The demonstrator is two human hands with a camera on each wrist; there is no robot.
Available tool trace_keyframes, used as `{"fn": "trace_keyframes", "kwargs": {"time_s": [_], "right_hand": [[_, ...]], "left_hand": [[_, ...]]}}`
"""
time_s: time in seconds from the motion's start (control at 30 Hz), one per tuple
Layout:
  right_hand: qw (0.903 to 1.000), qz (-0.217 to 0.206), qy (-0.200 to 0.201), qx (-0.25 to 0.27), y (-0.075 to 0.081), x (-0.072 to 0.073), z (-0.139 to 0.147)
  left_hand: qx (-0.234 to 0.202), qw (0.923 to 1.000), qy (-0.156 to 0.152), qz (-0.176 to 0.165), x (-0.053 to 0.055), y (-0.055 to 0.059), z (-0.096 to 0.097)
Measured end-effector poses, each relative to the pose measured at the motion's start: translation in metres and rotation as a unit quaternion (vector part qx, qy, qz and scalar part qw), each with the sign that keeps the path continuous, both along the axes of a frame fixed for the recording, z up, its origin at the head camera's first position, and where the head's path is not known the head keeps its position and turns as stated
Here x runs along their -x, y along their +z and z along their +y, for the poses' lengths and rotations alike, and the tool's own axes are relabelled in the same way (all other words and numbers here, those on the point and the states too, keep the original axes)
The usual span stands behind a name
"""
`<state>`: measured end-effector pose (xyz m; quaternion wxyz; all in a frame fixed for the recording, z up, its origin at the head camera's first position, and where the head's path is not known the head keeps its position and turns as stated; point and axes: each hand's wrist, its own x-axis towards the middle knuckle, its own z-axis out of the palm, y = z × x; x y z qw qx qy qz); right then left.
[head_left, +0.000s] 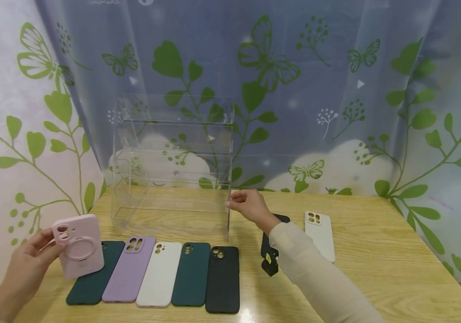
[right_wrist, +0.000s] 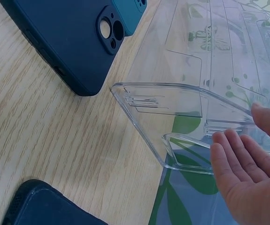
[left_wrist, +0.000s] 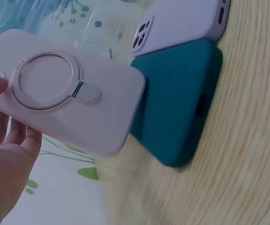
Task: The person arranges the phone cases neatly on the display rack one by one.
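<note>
Left hand (head_left: 30, 264): Fingers grasp the camera end of a pink case (head_left: 79, 246), thumb on the outer back and the other fingers behind, a hold that seems meant to leave most of that back uncovered.
Pink case: Held up and tilted over the row's left end, its ring facing the wearer, above the table (head_left: 376, 260).
Front row: A dark green case (head_left: 93, 285), purple case (head_left: 127, 278), white case (head_left: 159, 278), teal case (head_left: 191, 278) and black case (head_left: 222, 287) lie side by side, backs up and camera cutouts away from the wearer, apparently so each can be seen and picked up singly.
Right arm: A cream sleeve (head_left: 315, 269) stretches forward and inward over a dark case (head_left: 268, 242), hiding part of it; a second white case (head_left: 321, 237) lies just beyond, to the right.
Right hand (head_left: 252, 207): Fingers extended and clear of the thumb, grasping nothing evident, at the clear stand's right edge, perhaps to steady it; whether they touch cannot be told.
Clear stand (head_left: 174, 181): Upright behind the row, its tiers bare, likely set back to leave room in front.
Backdrop (head_left: 295, 98): Blue cloth printed with green butterflies and leaves.
</note>
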<state>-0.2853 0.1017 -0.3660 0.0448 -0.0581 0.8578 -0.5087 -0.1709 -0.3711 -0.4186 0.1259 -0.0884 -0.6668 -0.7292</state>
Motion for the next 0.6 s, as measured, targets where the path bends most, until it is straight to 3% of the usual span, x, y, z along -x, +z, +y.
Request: {"fn": "trace_keyframes", "kwargs": {"time_s": [0.1,0.2,0.27,0.33,0.47,0.53,0.6], "right_hand": [[1.0000,-0.001,0.000,0.000,0.000,0.000,0.000],[1.0000,-0.001,0.000,0.001,0.000,0.000,0.000],[1.0000,0.000,0.000,0.001,0.000,0.000,0.000],[1.0000,0.000,0.003,0.002,0.000,0.000,0.000],[1.0000,-0.004,0.009,0.000,-0.001,0.001,0.001],[0.9999,-0.004,0.011,-0.001,-0.001,0.001,0.001],[0.9999,-0.004,0.009,-0.002,-0.001,0.001,0.001]], "left_hand": [[0.073,0.9963,0.026,-0.038,-0.001,0.007,-0.002],[0.175,0.9803,0.062,-0.069,0.001,0.013,-0.004],[0.245,0.9615,0.088,-0.088,0.002,0.017,-0.006],[0.319,0.9363,0.104,-0.104,0.003,0.023,-0.010],[0.440,0.8847,0.087,-0.126,0.003,0.036,-0.017],[0.475,0.8678,0.074,-0.127,0.003,0.043,-0.019],[0.496,0.8565,0.083,-0.115,0.004,0.048,-0.019]]}}
